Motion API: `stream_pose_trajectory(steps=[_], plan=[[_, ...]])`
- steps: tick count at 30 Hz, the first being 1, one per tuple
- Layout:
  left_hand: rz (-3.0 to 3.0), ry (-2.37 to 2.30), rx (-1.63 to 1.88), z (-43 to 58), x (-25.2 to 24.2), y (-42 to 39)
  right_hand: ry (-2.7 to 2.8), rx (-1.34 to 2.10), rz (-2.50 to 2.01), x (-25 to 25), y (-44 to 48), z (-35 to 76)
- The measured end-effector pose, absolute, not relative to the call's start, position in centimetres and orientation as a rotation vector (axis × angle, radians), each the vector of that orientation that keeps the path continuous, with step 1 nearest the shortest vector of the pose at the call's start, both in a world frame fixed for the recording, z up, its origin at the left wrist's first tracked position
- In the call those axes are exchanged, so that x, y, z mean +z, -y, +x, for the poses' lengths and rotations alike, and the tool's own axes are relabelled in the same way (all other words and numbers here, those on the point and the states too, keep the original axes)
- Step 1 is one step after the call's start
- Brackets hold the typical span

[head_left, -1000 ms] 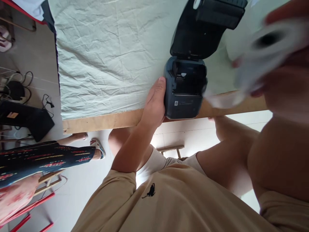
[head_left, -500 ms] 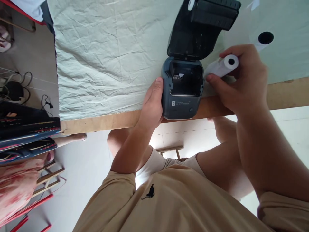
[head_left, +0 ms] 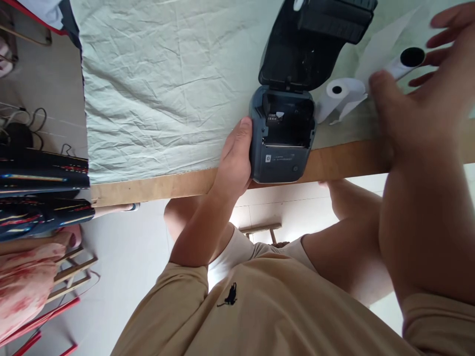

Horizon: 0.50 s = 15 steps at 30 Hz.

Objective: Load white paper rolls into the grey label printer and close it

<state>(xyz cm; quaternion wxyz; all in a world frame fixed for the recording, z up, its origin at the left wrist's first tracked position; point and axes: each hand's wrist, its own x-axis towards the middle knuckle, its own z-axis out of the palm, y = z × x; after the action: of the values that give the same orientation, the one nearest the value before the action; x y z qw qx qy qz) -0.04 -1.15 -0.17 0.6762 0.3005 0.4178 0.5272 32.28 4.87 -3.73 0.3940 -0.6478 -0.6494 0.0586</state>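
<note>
A small dark grey printer [head_left: 282,143] sits at the near edge of the table [head_left: 156,185], its lid [head_left: 308,44] flipped back and its paper bay empty. My left hand [head_left: 233,160] grips the printer's left side, thumb on top. A slim white paper roll [head_left: 339,98] lies on the pale green cloth [head_left: 166,84] just right of the printer. Beyond it a wider white roll [head_left: 403,64] lies with a loose paper tail. My right hand [head_left: 423,104] hovers over that wider roll with fingers spread, holding nothing.
Another person in a dark patterned garment [head_left: 40,198] stands at the left beside the table. Cables and a dark box [head_left: 18,136] lie on the floor at far left. A red-framed chair [head_left: 44,321] is at lower left. My knees are under the table edge.
My right hand set the slim roll down beside the printer, let go and moved right, opening over the wider roll. My left hand stayed on the printer.
</note>
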Motion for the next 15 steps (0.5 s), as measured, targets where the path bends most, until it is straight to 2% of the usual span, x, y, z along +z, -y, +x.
stream_pose_trajectory(steps=[4,7,11,15], plan=[[0.667,-0.870,1.200,-0.2,-0.3,1.1,1.700,0.038,-1.642,-3.6,-4.3,30.1],[0.655,-0.879,1.196,0.0,0.0,1.1,1.748,0.074,-1.550,-3.2,-2.9,28.3],[0.575,-0.957,1.238,0.9,1.0,1.2,1.633,0.084,-1.700,-3.5,-2.6,27.9],[0.584,-0.996,1.227,1.2,1.4,1.3,1.547,0.191,-1.652,-3.8,-2.9,28.1]])
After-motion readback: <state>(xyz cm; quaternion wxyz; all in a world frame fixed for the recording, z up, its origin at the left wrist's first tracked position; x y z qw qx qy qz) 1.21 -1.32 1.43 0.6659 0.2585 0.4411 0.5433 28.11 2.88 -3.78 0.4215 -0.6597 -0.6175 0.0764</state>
